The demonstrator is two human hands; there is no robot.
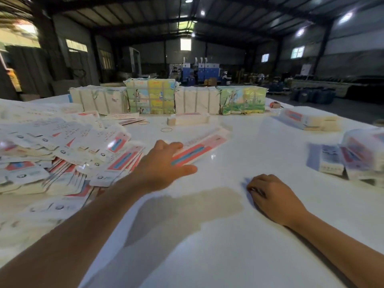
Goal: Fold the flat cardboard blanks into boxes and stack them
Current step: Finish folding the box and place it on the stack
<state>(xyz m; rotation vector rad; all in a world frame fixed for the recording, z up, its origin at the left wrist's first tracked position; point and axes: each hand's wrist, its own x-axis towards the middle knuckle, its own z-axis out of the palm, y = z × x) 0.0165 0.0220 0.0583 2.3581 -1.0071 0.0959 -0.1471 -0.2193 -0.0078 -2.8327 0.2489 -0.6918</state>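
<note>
Our left hand (164,161) lies flat, grip spread, on a flat white-and-red printed cardboard blank (199,147) mid-bench, likely to drag it close. Our right hand (272,196) rests curled, holding nothing we can see. The loose heap of blanks (62,148) crowds the white bench's (228,235) left edge; motion blur hides its print.

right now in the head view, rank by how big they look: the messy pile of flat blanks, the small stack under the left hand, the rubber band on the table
1. pile of flat blanks
2. small stack under the left hand
3. rubber band
The band lies farther off, but is plainly smallest.
</note>
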